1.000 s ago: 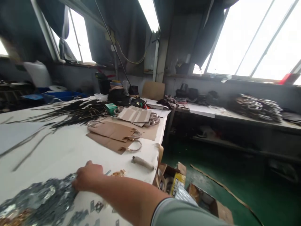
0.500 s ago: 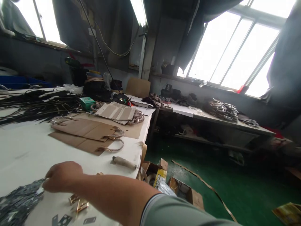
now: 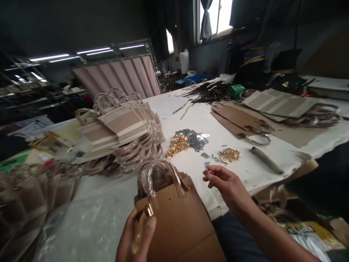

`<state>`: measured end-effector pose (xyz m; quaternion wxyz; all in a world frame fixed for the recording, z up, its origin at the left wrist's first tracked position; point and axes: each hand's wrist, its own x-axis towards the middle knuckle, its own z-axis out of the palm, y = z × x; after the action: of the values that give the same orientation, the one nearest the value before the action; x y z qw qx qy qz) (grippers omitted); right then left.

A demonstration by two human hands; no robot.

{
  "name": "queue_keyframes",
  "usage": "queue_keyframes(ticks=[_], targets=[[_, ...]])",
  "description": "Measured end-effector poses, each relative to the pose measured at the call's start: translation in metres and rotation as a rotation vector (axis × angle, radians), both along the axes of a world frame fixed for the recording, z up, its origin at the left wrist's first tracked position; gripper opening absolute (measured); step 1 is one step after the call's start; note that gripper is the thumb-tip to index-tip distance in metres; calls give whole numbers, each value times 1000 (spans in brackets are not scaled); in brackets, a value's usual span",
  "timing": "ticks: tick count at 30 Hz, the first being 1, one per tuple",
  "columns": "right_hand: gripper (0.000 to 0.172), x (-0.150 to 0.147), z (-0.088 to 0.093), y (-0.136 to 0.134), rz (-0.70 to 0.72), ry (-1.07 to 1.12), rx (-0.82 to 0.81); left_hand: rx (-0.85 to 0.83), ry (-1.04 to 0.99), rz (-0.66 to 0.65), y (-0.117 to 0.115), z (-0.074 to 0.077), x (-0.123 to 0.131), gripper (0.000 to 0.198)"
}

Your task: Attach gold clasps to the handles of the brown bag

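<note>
At the lower middle, my left hand (image 3: pixel 137 234) grips the left edge of a brown bag panel (image 3: pixel 180 222), its thumb on the front face. Clear plastic film wraps the panel's looped handle (image 3: pixel 160 171). A gold metal fitting (image 3: pixel 148 210) sits at the panel's upper left corner, just above my thumb. To the right, apart from the panel, my right hand (image 3: pixel 222 180) pinches a small metal piece, mostly hidden by the fingertips. Beyond it lie loose gold fittings (image 3: pixel 229 155), a larger gold pile (image 3: pixel 177 145) and a heap of grey metal plates (image 3: pixel 195 139).
Handled bag panels (image 3: pixel 122 123) are stacked at the left. More brown panels (image 3: pixel 231 118) lie at the right, near a green box (image 3: pixel 237 91) and black strips (image 3: pixel 209 91). A wrapped rod (image 3: pixel 265 160) rests near the table's right edge. Plastic sheeting (image 3: pixel 89 218) covers the near left.
The view has swung left. My right hand has come back from the grey plates toward the brown panel. My left hand and the panel it holds are now in view.
</note>
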<state>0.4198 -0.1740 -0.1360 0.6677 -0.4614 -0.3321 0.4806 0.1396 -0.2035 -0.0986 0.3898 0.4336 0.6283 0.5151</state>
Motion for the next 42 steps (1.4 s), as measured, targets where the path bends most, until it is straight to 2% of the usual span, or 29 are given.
queue_keyframes(ticks=[2,4,6,8,11,14,16,18,20,23,26,29,32,34,36,38,40,42], targets=[[47,-17,5,-16,38,-20,4,15,-18,-48,-3,-8,-3,77],[45,-33,7,-27,67,-56,10,100,107,-40,-7,-11,-10,82],[44,-46,6,-37,98,-107,16,274,361,-4,-14,-5,-18,79],[39,-57,2,-45,125,-189,40,506,619,-48,-17,13,-19,64],[27,-69,-6,-54,124,-370,113,776,891,-317,-8,47,-6,41],[20,-75,-11,-58,119,-491,170,845,1131,-620,22,70,19,40],[18,-77,-12,-58,118,-528,195,845,1288,-814,47,75,34,42],[17,-79,-12,-57,111,-557,226,828,1396,-981,69,75,46,35],[16,-79,-12,-57,104,-572,254,806,1459,-1081,84,75,55,23],[16,-79,-13,-54,91,-563,262,791,1515,-1155,91,81,65,16],[16,-79,-18,-49,71,-528,245,702,1506,-1247,83,90,75,16],[16,-80,-22,-45,68,-491,245,471,1371,-1194,72,95,85,24],[18,-84,-23,-42,31,-479,302,129,1044,-1105,68,96,90,55],[18,-86,-21,-40,4,-479,336,-20,772,-1136,69,96,89,74],[21,-88,-20,-39,-1,-480,333,-23,583,-1190,73,96,85,72],[31,-88,-19,-37,-16,-435,282,53,457,-1202,77,90,79,63],[51,-84,-20,-36,-33,-319,204,125,372,-1119,81,79,72,51],[69,-77,-21,-35,-36,-193,128,190,382,-956,83,62,64,38]])
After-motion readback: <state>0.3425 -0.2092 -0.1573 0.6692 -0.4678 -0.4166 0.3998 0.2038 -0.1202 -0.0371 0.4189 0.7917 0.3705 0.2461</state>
